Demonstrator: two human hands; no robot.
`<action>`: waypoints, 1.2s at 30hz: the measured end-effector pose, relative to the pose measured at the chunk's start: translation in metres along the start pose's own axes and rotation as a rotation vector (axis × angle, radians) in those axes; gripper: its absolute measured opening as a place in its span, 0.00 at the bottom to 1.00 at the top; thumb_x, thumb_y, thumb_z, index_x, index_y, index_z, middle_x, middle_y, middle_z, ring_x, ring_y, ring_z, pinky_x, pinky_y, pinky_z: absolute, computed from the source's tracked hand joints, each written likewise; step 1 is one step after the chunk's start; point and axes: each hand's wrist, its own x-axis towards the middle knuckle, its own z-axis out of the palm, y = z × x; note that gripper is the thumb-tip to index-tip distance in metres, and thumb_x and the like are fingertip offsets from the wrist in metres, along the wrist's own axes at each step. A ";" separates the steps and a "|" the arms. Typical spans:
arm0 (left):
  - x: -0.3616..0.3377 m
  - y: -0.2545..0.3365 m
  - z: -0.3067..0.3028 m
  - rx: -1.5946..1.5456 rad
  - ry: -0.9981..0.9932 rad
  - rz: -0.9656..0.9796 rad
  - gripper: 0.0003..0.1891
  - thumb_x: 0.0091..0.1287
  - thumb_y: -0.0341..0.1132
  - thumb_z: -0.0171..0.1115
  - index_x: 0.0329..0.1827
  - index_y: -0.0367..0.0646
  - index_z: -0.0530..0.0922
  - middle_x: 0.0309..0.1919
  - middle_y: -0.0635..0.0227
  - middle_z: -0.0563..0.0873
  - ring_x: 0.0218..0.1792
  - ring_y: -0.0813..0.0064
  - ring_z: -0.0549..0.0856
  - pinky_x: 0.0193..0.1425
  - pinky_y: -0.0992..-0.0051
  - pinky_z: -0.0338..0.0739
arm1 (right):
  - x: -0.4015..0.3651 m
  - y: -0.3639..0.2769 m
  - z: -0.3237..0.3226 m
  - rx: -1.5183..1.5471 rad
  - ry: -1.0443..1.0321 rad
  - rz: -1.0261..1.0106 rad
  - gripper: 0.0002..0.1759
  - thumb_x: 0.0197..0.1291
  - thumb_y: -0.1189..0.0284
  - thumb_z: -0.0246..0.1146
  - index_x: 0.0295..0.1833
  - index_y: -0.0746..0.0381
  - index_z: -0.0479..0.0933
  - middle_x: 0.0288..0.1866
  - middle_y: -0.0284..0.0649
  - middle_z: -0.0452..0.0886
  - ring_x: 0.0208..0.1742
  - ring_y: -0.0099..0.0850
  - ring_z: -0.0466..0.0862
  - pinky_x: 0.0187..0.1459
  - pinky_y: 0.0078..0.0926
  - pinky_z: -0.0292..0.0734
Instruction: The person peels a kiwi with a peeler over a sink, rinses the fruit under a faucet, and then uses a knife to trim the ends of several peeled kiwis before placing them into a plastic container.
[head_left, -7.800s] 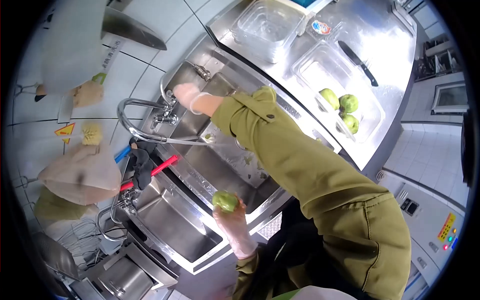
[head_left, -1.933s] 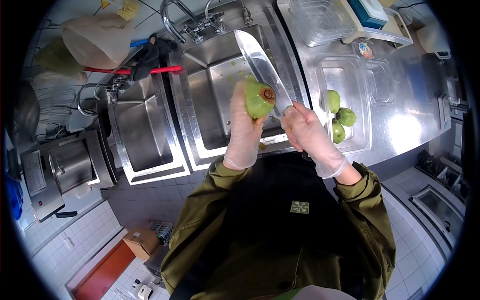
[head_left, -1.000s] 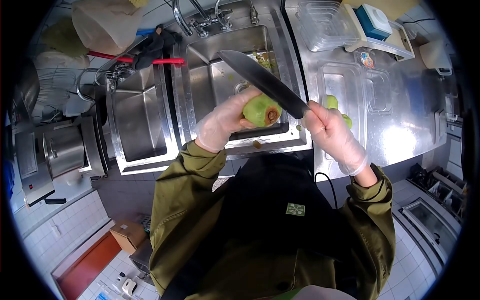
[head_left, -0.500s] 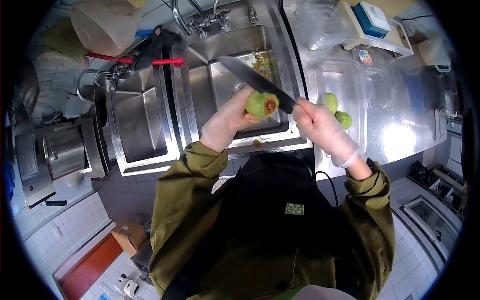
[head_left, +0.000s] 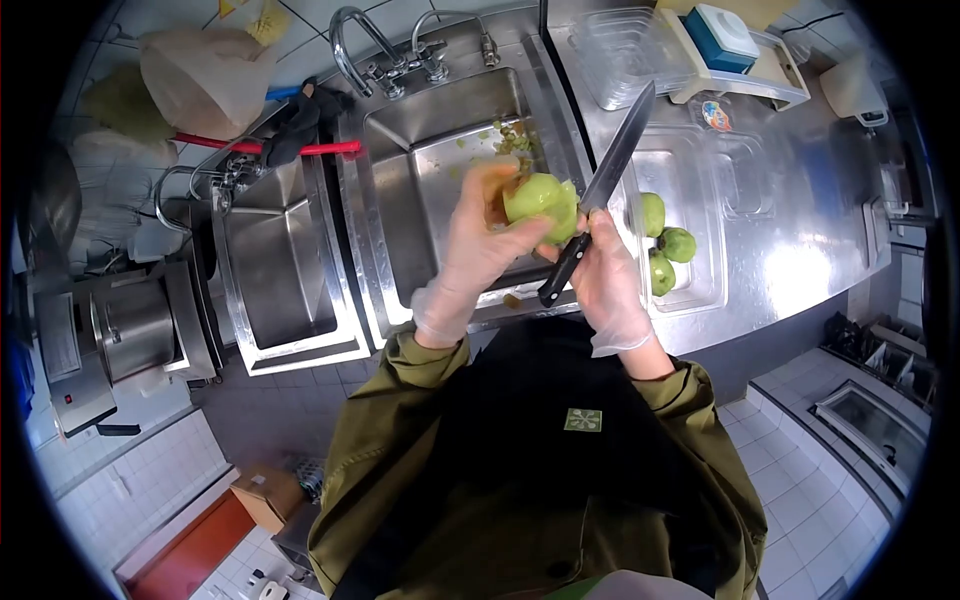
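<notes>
My left hand (head_left: 478,225), in a clear glove, is closed around a pale green, peeled-looking fruit (head_left: 541,200) above the sink. The fruit's surface is wet and uneven. In my right hand (head_left: 608,275), also gloved, is a kitchen knife (head_left: 615,160) with a dark blade and a black riveted handle. The blade points up and to the right, away from the fruit. The thumb and fingers of my right hand are right beside the fruit. To the right, several green fruits (head_left: 679,244) lie in a clear plastic tray (head_left: 712,290) on the steel counter.
Peel scraps (head_left: 513,138) lie in the large steel sink (head_left: 400,270) below my hands. A faucet (head_left: 385,70) rises behind it, and a second sink (head_left: 275,270) stands to the left. Stacked clear containers (head_left: 620,60) and a teal box (head_left: 718,38) are at the back right.
The knife has swung from pointing left across the fruit to pointing up and right. The fruit has turned, its brown end no longer facing me. My right hand has moved left, closer to the fruit.
</notes>
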 end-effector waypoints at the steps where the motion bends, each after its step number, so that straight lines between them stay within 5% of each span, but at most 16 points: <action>1: -0.001 -0.006 0.005 -0.084 0.022 0.017 0.27 0.60 0.34 0.63 0.60 0.39 0.62 0.44 0.62 0.78 0.44 0.73 0.80 0.46 0.75 0.76 | -0.001 0.003 0.002 0.017 0.018 -0.021 0.13 0.68 0.62 0.47 0.49 0.60 0.66 0.47 0.34 0.72 0.50 0.28 0.76 0.51 0.36 0.76; 5: -0.014 -0.020 0.030 -0.570 0.144 -0.155 0.21 0.66 0.36 0.55 0.60 0.44 0.62 0.46 0.64 0.77 0.42 0.72 0.80 0.35 0.82 0.75 | 0.002 0.028 -0.002 0.020 0.017 -0.112 0.12 0.68 0.63 0.48 0.48 0.60 0.66 0.46 0.35 0.70 0.48 0.27 0.74 0.54 0.38 0.75; 8: -0.021 -0.029 0.029 -0.728 0.200 -0.229 0.22 0.66 0.40 0.56 0.60 0.44 0.64 0.52 0.62 0.76 0.49 0.71 0.77 0.53 0.69 0.75 | 0.004 0.038 -0.010 -0.112 0.035 -0.114 0.12 0.68 0.63 0.49 0.43 0.61 0.69 0.40 0.33 0.71 0.44 0.24 0.73 0.49 0.28 0.74; 10: -0.021 -0.027 0.018 -0.790 0.145 -0.268 0.22 0.66 0.42 0.55 0.60 0.45 0.64 0.52 0.63 0.75 0.49 0.68 0.77 0.51 0.68 0.75 | 0.007 0.035 -0.018 -0.390 0.067 -0.106 0.13 0.68 0.62 0.49 0.41 0.61 0.70 0.36 0.32 0.72 0.42 0.22 0.74 0.45 0.22 0.73; 12: -0.020 -0.022 0.009 -0.846 0.087 -0.297 0.22 0.66 0.43 0.55 0.60 0.45 0.64 0.51 0.64 0.75 0.48 0.67 0.77 0.50 0.68 0.75 | -0.002 0.005 0.010 -0.450 0.127 -0.042 0.13 0.68 0.65 0.49 0.39 0.62 0.73 0.32 0.30 0.76 0.29 0.22 0.75 0.37 0.18 0.69; 16: -0.027 -0.007 -0.015 -0.579 0.171 -0.352 0.22 0.64 0.42 0.57 0.59 0.47 0.65 0.54 0.63 0.74 0.45 0.69 0.79 0.42 0.73 0.74 | 0.013 -0.017 -0.023 -1.180 -0.052 -0.395 0.09 0.65 0.71 0.53 0.36 0.64 0.73 0.20 0.33 0.74 0.23 0.22 0.74 0.25 0.23 0.69; 17: -0.028 -0.010 -0.022 -0.532 0.161 -0.325 0.23 0.63 0.41 0.58 0.59 0.48 0.66 0.51 0.63 0.77 0.43 0.72 0.80 0.39 0.77 0.71 | 0.017 -0.023 -0.029 -1.549 -0.100 -0.601 0.03 0.56 0.75 0.59 0.35 0.60 0.72 0.25 0.40 0.75 0.22 0.33 0.77 0.23 0.27 0.71; 20: -0.027 -0.026 -0.034 -0.458 0.199 -0.266 0.22 0.62 0.39 0.59 0.58 0.48 0.67 0.44 0.64 0.80 0.42 0.74 0.80 0.35 0.80 0.70 | 0.024 -0.028 -0.021 -1.764 -0.261 -0.876 0.06 0.51 0.76 0.61 0.34 0.59 0.71 0.23 0.39 0.73 0.22 0.37 0.76 0.23 0.29 0.72; 29: -0.032 -0.023 -0.041 -0.607 0.136 -0.282 0.27 0.63 0.45 0.59 0.61 0.44 0.61 0.38 0.56 0.80 0.28 0.77 0.78 0.23 0.85 0.66 | 0.030 -0.012 -0.022 -1.807 -0.362 -0.947 0.12 0.46 0.74 0.64 0.38 0.59 0.72 0.24 0.36 0.72 0.22 0.34 0.76 0.21 0.28 0.71; 36: -0.027 -0.031 -0.043 -0.608 0.117 -0.269 0.23 0.61 0.50 0.60 0.52 0.48 0.64 0.38 0.60 0.79 0.29 0.78 0.78 0.21 0.86 0.66 | 0.032 -0.005 -0.025 -1.825 -0.334 -0.976 0.12 0.44 0.74 0.64 0.36 0.58 0.71 0.22 0.35 0.69 0.20 0.32 0.73 0.20 0.27 0.70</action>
